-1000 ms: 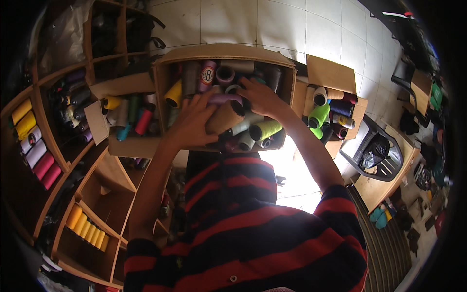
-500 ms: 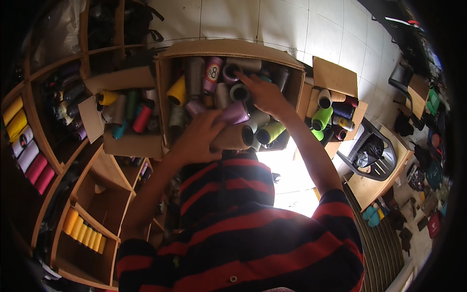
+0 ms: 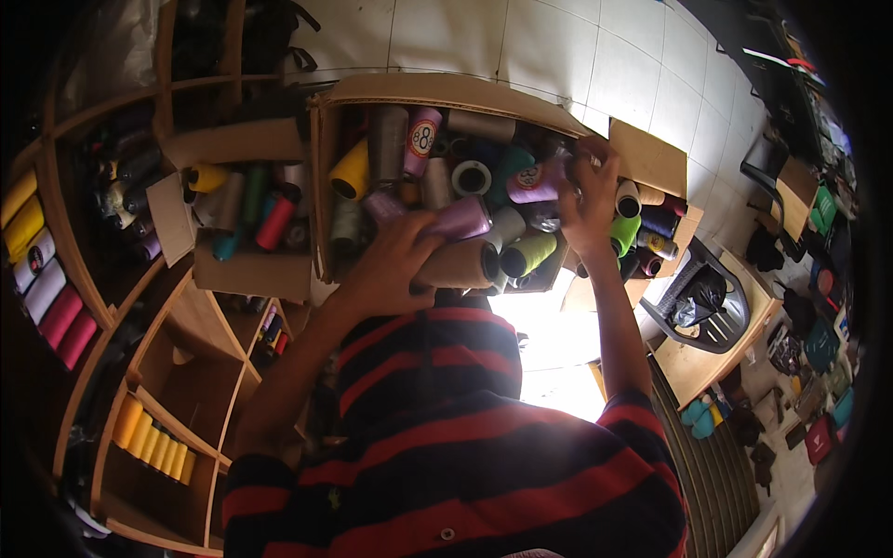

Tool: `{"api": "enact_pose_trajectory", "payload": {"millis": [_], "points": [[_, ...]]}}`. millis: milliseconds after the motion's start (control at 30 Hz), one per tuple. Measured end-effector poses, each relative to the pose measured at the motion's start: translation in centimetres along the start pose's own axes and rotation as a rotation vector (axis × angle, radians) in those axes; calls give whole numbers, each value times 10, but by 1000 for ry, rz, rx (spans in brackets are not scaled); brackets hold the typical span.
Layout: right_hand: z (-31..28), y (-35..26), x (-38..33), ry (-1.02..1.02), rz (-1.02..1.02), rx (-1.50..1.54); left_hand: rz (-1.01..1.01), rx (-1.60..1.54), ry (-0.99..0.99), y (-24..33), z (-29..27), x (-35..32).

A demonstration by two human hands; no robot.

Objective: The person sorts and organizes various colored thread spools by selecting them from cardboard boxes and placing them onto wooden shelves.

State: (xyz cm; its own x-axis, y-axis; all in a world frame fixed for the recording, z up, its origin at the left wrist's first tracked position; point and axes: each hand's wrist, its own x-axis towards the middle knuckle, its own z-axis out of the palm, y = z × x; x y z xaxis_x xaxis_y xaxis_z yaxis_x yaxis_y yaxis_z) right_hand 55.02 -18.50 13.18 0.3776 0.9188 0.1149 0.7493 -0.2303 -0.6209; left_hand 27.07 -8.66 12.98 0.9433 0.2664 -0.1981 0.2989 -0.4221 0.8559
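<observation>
An open cardboard box [image 3: 321, 186] in front of me is packed with thread cones in many colours. My left hand [image 3: 391, 265] lies in the front middle of the box, its fingers curled over a lilac cone [image 3: 463, 219], with a tan cone [image 3: 460, 265] just below it. At the box's right side my right hand [image 3: 586, 200] grips a pale purple cone [image 3: 532, 182]. A yellow-green cone [image 3: 528, 253] lies between the hands. My striped shirt hides the box's near edge.
A second open box [image 3: 246, 274] of cones sits to the left, a third [image 3: 651, 163] to the right. Wooden shelves [image 3: 177, 372] with yellow and pink cones curve around the left. A black crate [image 3: 698, 312] and clutter stand on the tiled floor at the right.
My right hand has moved from the middle of the box to its right side and taken a pale purple cone. My left hand has stayed at the front cones.
</observation>
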Motion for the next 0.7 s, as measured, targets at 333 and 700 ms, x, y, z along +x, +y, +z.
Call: {"api": "enact_pose_trajectory", "payload": {"millis": [333,700], "points": [[-25,-14,-5,-539,-6,-323,14,15,56,-3,11,-5],[71,2,21,-607,130,-532,8,-5,104,-6,18,-11]]}}
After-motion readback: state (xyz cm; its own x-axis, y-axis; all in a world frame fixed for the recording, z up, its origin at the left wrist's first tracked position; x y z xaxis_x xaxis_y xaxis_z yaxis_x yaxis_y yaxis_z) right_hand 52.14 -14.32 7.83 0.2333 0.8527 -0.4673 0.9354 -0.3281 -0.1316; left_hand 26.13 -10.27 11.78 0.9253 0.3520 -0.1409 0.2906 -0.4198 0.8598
